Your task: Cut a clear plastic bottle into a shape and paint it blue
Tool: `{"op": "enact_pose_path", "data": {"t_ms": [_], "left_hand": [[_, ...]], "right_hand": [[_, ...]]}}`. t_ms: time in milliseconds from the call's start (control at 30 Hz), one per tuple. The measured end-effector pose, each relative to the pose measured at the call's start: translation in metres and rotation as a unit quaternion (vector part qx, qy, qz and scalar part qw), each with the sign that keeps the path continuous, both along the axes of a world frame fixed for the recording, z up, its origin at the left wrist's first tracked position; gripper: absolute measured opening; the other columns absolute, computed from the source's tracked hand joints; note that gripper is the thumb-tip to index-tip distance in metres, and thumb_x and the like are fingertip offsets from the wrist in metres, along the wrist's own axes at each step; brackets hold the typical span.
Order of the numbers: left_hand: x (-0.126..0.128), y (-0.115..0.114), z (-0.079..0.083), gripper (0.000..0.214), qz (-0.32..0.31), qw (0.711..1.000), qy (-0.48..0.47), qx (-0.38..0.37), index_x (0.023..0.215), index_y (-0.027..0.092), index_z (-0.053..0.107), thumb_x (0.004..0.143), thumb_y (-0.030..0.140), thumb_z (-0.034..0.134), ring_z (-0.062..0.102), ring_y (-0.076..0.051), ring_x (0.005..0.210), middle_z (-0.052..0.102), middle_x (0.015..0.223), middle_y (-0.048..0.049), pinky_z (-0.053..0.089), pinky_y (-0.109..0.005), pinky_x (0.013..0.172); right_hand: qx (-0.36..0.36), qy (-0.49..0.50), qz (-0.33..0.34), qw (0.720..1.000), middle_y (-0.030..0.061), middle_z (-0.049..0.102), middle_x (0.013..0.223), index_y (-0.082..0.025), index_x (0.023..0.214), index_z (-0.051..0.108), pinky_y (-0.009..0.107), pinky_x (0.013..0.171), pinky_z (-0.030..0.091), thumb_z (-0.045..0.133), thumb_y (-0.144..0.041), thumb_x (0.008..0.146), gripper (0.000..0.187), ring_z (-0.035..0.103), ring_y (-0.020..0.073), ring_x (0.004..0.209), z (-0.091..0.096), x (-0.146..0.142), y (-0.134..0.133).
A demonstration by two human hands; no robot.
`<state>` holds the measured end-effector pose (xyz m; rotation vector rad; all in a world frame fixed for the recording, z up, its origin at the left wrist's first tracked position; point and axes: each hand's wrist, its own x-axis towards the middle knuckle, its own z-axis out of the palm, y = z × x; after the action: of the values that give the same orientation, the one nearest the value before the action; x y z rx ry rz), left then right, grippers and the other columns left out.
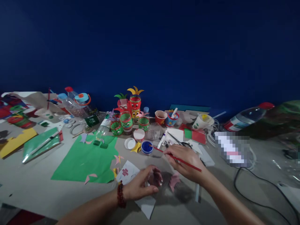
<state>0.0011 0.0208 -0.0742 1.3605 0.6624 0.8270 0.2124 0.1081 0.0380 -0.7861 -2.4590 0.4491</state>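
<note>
My right hand (184,160) grips a red-handled paintbrush (191,164), its tip reaching into a small round pot of blue paint (147,147). My left hand (142,185) curls around a clear plastic piece (153,178), which looks like a cut bottle section or cup; the fingers hide part of it. Beneath that hand lies a white paper (126,173) with a red knot pattern. A white lid (129,143) and a closed paint pot (139,135) are close to the blue paint. To the right of the clear piece is a pink paper scrap (174,181).
Green paper (86,161) covers the left middle of the table. Behind stand several decorated face cups (126,120), a paper cup (161,117) and a clear bottle (102,131). Scissors (185,144) and a marker (162,139) lie behind my right hand. A black cable (236,184) runs along the right.
</note>
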Motion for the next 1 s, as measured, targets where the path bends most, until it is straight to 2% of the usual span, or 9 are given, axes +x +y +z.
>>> {"op": "enact_pose_path", "data": {"t_ms": [100,233,433,567,667,733,867,1000], "left_hand": [[0.0,0.0,-0.002,0.055,0.0,1.0,0.004,0.005,0.128,0.019,0.048,0.086,0.05,0.066,0.06,-0.025,0.1,0.061,0.114,-0.0125,0.049,-0.035,0.084],[0.0,0.0,-0.005,0.056,0.001,1.0,0.006,0.004,0.129,0.018,0.047,0.086,0.049,0.066,0.06,-0.026,0.104,0.06,0.117,-0.0134,0.049,-0.036,0.085],[0.0,0.0,-0.004,0.054,-0.009,1.0,0.005,0.016,0.127,0.019,0.047,0.087,0.051,0.064,0.061,-0.024,0.098,0.06,0.114,-0.0117,0.05,-0.036,0.084],[0.0,0.0,-0.005,0.056,-0.008,1.0,0.004,0.013,0.129,0.019,0.045,0.087,0.05,0.064,0.06,-0.024,0.101,0.06,0.115,-0.0121,0.051,-0.035,0.083],[0.0,-0.001,-0.008,0.057,-0.006,1.0,0.013,0.005,0.129,0.018,0.046,0.086,0.051,0.065,0.059,-0.025,0.103,0.059,0.118,-0.013,0.051,-0.037,0.084],[0.0,-0.001,-0.01,0.058,-0.005,1.0,0.013,-0.003,0.129,0.018,0.046,0.086,0.052,0.065,0.06,-0.025,0.104,0.059,0.118,-0.0135,0.051,-0.038,0.085],[-0.001,-0.001,-0.011,0.059,-0.008,1.0,0.005,-0.004,0.128,0.018,0.046,0.085,0.052,0.067,0.06,-0.025,0.103,0.06,0.118,-0.0137,0.051,-0.038,0.085],[0.0,0.0,-0.008,0.058,-0.014,1.0,0.003,0.001,0.129,0.019,0.047,0.085,0.05,0.068,0.06,-0.026,0.104,0.06,0.117,-0.0135,0.051,-0.038,0.086]], "right_hand": [[0.017,-0.014,-0.002,1.0,0.0037,0.069,0.077,-0.023,0.088,0.061,0.029,0.067,0.047,0.044,-0.022,0.096,0.018,0.063,0.0184,0.071,0.007,-0.003,0.002],[0.026,-0.022,0.021,0.999,0.005,0.07,0.084,-0.022,0.093,0.061,0.029,0.072,0.045,0.043,-0.023,0.097,0.018,0.063,0.0186,0.078,0.01,-0.014,0.011],[0.035,-0.102,0.039,0.993,0.0029,0.064,0.073,-0.021,0.084,0.059,0.028,0.065,0.038,0.044,-0.023,0.094,0.018,0.057,0.0182,0.069,0.026,-0.021,0.014],[0.022,-0.154,0.049,0.987,0.0005,0.062,0.07,-0.022,0.08,0.059,0.028,0.059,0.031,0.052,-0.023,0.09,0.012,0.054,0.0168,0.064,0.039,-0.045,0.016],[-0.007,-0.155,0.058,0.986,0.0006,0.067,0.079,-0.022,0.085,0.06,0.027,0.061,0.031,0.049,-0.025,0.094,0.015,0.057,0.0162,0.071,0.041,-0.067,0.034],[-0.039,-0.148,0.034,0.988,0.0014,0.07,0.09,-0.022,0.085,0.062,0.025,0.069,0.035,0.046,-0.023,0.096,0.02,0.06,0.0161,0.082,0.039,-0.074,0.05],[-0.031,-0.142,-0.028,0.989,0.0061,0.07,0.09,-0.018,0.082,0.062,0.027,0.074,0.035,0.04,-0.026,0.1,0.029,0.06,0.0185,0.084,0.032,-0.06,0.069],[-0.013,-0.174,-0.031,0.984,0.0051,0.068,0.081,-0.018,0.083,0.063,0.028,0.069,0.033,0.039,-0.028,0.1,0.031,0.058,0.0185,0.077,0.035,-0.043,0.056]]}}
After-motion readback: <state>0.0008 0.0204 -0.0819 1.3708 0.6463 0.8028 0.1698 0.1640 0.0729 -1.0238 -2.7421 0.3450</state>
